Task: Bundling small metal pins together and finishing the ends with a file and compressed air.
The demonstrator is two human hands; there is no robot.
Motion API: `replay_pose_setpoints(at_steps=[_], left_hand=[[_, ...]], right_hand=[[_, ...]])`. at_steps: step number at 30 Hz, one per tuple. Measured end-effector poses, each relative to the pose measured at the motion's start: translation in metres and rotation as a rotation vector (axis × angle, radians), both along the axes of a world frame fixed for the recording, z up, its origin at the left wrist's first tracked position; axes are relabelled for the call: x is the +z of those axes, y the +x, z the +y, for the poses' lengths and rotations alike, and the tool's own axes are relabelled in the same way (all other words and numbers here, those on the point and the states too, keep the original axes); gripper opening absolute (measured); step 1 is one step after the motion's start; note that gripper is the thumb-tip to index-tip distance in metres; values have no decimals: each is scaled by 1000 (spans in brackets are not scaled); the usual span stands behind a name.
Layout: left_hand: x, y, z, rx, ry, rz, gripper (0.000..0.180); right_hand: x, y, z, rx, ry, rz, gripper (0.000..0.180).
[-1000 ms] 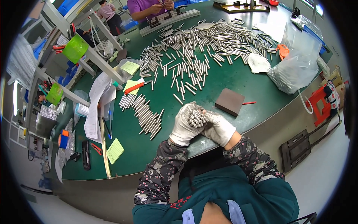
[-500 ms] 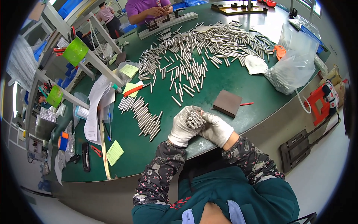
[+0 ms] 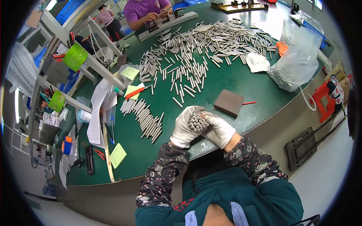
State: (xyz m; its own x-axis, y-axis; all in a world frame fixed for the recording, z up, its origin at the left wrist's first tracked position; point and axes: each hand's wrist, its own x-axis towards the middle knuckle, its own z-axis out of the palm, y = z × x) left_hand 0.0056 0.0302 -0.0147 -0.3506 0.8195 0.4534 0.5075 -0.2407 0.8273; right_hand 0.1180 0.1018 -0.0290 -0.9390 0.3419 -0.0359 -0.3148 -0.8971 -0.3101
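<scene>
A bundle of metal pins [image 3: 198,121] is held upright between my gloved hands, end faces turned up toward me. My left hand [image 3: 183,128] wraps the bundle from the left, and my right hand [image 3: 220,131] closes round it from the right. Both wear white gloves; their undersides are hidden. Just left of them a row of loose pins [image 3: 151,123] lies on the green table [image 3: 147,164]. Beyond, a wide heap of similar pins [image 3: 188,71] spreads out. A brown block [image 3: 229,103] sits to the right of my hands.
A red stick [image 3: 249,103] pokes out beside the block. An orange-handled knife [image 3: 135,92], papers [image 3: 97,113] and a yellow-green notepad [image 3: 117,155] lie at left. Plastic bags [image 3: 292,71] with pins stand at right. Across the table a person in purple [image 3: 145,13] works at a metal rail fixture [image 3: 167,25].
My hands and the pin bundle stay nearly still. The view has shifted slightly, and the person across the table has moved their hands.
</scene>
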Motion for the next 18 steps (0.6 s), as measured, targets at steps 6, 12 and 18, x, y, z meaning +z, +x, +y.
replay_pose_setpoints(at_steps=[6,12,18], left_hand=[[3,2,0,28,-35,4,34],[7,4,1,55,-105,-30,37],[-11,-3,-2,54,-8,-281,41]], right_hand=[[-2,-2,1,5,8,13,24],[4,-4,2,4,-21,-11,33],[32,30,3,113,331,-316,40]])
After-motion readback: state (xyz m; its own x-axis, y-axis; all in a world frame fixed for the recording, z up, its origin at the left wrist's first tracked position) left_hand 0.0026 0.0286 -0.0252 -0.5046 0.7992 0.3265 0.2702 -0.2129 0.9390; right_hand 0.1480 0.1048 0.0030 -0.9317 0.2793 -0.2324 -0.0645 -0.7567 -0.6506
